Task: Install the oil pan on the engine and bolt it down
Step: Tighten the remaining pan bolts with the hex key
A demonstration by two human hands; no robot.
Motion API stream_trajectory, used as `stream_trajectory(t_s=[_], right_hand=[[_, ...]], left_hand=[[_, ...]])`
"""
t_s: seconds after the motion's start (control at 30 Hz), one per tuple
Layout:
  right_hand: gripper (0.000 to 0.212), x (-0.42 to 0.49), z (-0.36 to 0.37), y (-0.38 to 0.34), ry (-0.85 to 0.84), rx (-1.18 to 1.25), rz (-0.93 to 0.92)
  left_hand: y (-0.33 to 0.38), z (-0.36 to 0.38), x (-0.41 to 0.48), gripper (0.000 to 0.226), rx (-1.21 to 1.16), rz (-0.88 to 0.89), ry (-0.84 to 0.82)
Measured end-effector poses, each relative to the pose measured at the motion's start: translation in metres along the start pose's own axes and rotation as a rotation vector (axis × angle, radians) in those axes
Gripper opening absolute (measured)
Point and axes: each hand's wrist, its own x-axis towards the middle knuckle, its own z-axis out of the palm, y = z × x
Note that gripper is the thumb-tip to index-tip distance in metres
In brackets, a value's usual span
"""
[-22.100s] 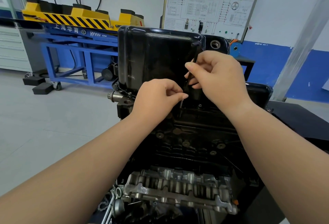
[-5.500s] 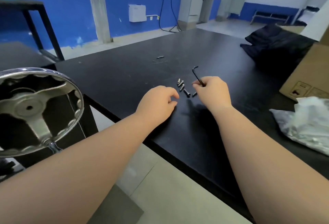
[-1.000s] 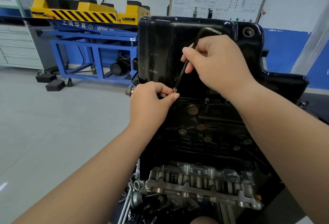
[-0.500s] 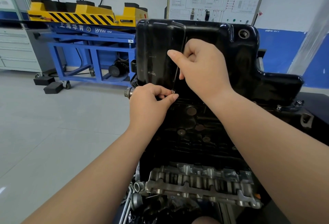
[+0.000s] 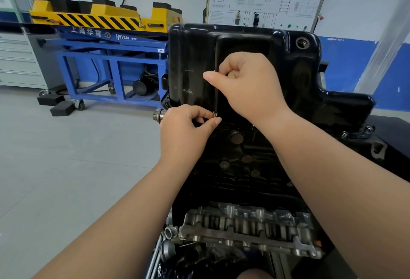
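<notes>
The oil pan sits upside-up on the overturned engine, with its rim down against the block so the edge holes can take their fasteners. It looks seated, and the job is at the bolting stage.

The right hand is curled round the upper part of a hex key, thumb stuck out to the left. It holds the key upright so the long shaft reaches down past the pan's deep wall to the near rim. At the key's lower tip is a small bolt. The left hand pinches this bolt between thumb and forefinger, most likely to steady it on the key and guide it in straight.

The fingers hide the hole, so I cannot tell whether the thread has caught.
</notes>
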Motion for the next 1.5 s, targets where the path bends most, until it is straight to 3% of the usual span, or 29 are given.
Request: stream_trajectory(t_s=[0.17,0.27,0.33,0.6,1.0,1.17,1.5], right_hand=[[0.029,-0.002,0.007,0.0,0.068,-0.025,0.008],[0.018,-0.002,0.005,0.001,0.048,0.003,0.017],[0.01,-0.003,0.003,0.002,0.016,0.055,0.031],[0.024,0.002,-0.011,0.0,-0.233,0.139,0.109],[0.032,-0.002,0.002,0.004,0.027,-0.058,0.044],[0.007,-0.005,-0.004,0.001,-0.044,0.064,0.068],[0.026,0.003,-0.021,-0.001,-0.236,0.108,0.132]], left_hand=[[0.002,0.001,0.0,0.014,-0.013,-0.027,0.02],[0.003,0.001,0.0,0.019,-0.011,-0.042,0.014],[0.003,0.001,0.0,0.019,-0.012,-0.048,0.007],[0.002,0.002,0.001,0.017,-0.006,-0.043,-0.001],[0.001,0.002,0.0,0.011,-0.003,-0.015,0.033],[0.002,0.002,0.001,0.012,-0.008,-0.037,0.013],[0.001,0.002,0.0,0.013,-0.018,-0.032,0.011]])
